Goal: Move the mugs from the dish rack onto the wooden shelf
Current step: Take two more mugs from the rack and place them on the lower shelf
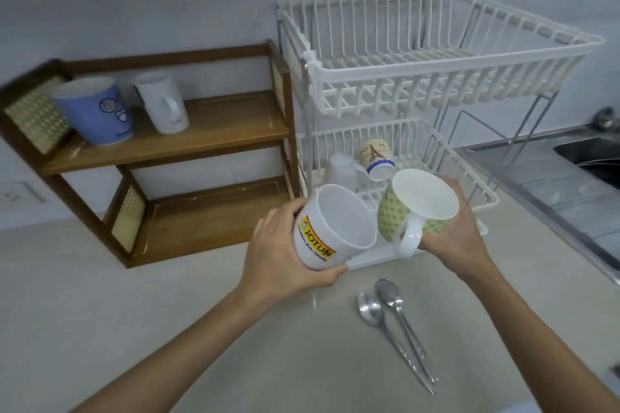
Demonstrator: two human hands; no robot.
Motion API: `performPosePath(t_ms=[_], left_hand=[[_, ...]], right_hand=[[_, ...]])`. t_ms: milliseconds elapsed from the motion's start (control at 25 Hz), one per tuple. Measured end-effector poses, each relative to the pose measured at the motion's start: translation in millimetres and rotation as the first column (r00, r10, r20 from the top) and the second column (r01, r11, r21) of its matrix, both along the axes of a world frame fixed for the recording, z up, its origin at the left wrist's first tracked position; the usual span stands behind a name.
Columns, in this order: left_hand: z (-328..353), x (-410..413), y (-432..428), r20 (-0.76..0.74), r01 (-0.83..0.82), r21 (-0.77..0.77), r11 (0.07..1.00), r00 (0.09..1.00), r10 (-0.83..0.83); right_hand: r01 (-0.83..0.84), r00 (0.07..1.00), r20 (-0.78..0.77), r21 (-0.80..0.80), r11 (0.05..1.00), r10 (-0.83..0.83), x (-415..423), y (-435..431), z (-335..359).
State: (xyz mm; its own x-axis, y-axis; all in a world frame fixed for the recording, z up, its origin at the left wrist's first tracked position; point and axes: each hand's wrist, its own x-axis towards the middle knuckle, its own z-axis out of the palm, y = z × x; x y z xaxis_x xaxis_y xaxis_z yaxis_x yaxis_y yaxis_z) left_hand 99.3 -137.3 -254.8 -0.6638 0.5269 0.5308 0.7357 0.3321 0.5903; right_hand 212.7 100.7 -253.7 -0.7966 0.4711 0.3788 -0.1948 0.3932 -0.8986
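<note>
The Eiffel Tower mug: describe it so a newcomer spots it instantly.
Find the white two-tier dish rack beside the wooden shelf. On its lower tier lies a small mug on its side; unlike the clear cup next to it, it shows a tower drawing and a blue scalloped rim.

A white Jotun mug (330,233) and a green dotted mug (412,208) are held tilted, mouths toward the camera, just before the white two-tier rack (436,77). A white mug (340,171) and an Eiffel mug (377,156) lie in its lower tier. A blue mug (95,111) and a white cup (162,102) stand on the upper board of the wooden shelf (201,131).
</note>
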Motion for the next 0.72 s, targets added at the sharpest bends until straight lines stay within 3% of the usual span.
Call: performPosePath(t_ms=[200,360,720], left_hand=[[-30,-31,-93,0.208,-0.176,-0.008,0.984,0.963,0.174],[-54,-71,-149,0.393,-0.341,-0.022,0.94,0.862,0.321],[-92,-175,-163,0.554,-0.613,-0.066,0.788,0.634,0.54]], right_hand=[[-0.128,0.988,0.082,-0.012,0.992,0.128,-29,-94,-25],[-0.19,0.962,0.203,0.005,0.982,0.185,-76,-157,-54],[0.011,0.917,0.398,0.039,0.999,-0.025,-226,-215,-81]])
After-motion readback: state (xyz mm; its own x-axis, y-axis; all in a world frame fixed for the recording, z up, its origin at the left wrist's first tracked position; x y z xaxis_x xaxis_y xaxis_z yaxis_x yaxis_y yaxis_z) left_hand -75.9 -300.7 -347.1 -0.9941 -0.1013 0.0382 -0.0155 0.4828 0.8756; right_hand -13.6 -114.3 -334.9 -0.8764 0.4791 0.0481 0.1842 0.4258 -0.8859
